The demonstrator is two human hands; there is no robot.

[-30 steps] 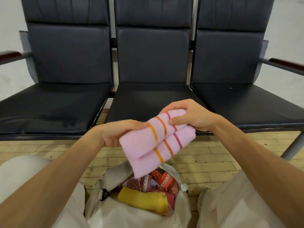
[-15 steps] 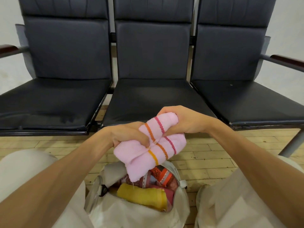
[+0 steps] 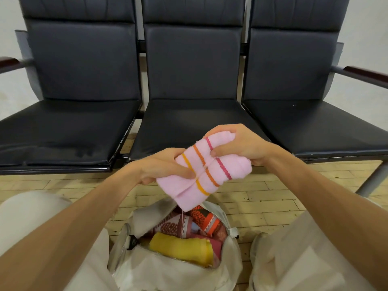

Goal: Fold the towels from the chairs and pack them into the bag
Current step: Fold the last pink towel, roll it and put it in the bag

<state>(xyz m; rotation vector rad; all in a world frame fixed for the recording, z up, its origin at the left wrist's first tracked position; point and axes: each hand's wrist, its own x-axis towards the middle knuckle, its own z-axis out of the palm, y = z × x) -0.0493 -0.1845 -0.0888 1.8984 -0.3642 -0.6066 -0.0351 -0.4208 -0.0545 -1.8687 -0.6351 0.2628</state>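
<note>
The open beige bag [image 3: 168, 274] sits on the floor between the person's knees. Inside lie a rolled yellow towel [image 3: 180, 247] and, behind it, red patterned towels [image 3: 174, 226]. Just above the bag's mouth, both hands hold a folded pink towel [image 3: 201, 171] with orange and red stripes. The left hand [image 3: 161, 166] grips its near left edge, thumb pressed on top. The right hand [image 3: 241, 145] clutches its far end, fingers curled round it. Beyond are the wooden floor [image 3: 262, 198] and three joined black chairs [image 3: 189, 122] against a pale wall.
</note>
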